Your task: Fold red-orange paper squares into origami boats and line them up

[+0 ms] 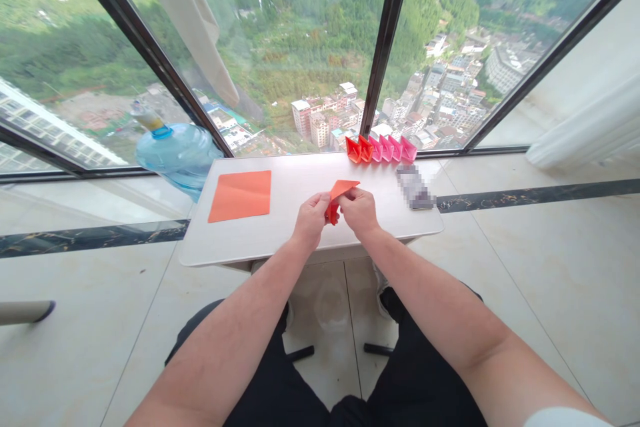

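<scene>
Low white table [300, 227] against floor-to-ceiling glass high over a town; a pixelated object [415, 187] on its right part cannot be identified, the water jug [177, 155] behind the left corner is partly hidden, and fingers cover the lower end of the folded orange paper [341, 189]. Both hands pinch that paper over the table's near middle: left hand [311, 220] at its lower left, right hand [359, 212] at its right edge, pointed flap showing between them. Flat orange sheet [241, 195] lies well left; folded red and pink pieces [381, 149] stand in a row at the far edge.
</scene>
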### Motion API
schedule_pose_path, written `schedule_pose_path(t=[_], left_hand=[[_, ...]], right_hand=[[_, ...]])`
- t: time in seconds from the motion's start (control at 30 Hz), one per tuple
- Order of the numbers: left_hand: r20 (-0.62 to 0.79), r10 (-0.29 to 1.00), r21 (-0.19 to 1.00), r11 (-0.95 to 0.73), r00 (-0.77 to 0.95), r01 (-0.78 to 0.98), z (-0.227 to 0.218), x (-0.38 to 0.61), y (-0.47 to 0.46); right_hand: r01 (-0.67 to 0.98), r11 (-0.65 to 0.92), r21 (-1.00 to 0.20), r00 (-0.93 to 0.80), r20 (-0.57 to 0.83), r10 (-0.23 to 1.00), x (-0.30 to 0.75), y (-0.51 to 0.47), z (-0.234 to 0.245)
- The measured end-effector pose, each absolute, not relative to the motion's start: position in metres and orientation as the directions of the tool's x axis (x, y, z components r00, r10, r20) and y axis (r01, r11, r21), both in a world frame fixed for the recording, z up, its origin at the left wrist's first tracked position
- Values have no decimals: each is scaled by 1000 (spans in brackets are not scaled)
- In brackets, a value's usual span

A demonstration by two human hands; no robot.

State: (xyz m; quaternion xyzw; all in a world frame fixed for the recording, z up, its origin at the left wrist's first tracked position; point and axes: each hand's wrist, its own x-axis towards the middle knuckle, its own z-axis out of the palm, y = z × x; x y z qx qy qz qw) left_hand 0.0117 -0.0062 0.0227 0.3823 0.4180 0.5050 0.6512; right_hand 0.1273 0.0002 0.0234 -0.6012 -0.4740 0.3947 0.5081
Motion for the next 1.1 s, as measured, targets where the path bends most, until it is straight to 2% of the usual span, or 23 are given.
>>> schedule_pose_path(t=[0.17, 0.3, 0.43, 0.6, 0.67, 0.87, 1.1], left_hand=[[-128, 983, 944, 161, 130, -286, 27, 11, -7], [-109, 990, 969, 126, 87, -211, 23, 3, 0], [-73, 996, 990, 80, 59, -116, 21, -8, 6], [-20, 992, 1000, 22, 121, -11, 22, -13, 5], [12, 990, 999, -19, 144, 48, 23, -13, 3], [58, 979, 966, -104, 196, 237, 29, -21, 3], [57, 990, 962, -90, 130, 260, 28, -26, 6]], right_hand=[[172, -18, -985, 257, 27, 966, 127, 2, 22], [52, -101, -993, 245, -85, 966, 137, 9, 25], [-21, -172, -985, 347, -168, 923, 157, 17, 34], [76, -80, -994, 20, -79, 997, 172, 16, 42], [135, -62, -989, -49, -70, 996, 173, 14, 42], [217, 38, -975, -120, 12, 993, 176, 12, 39], [166, 80, -983, -86, 66, 994, 176, 15, 31]])
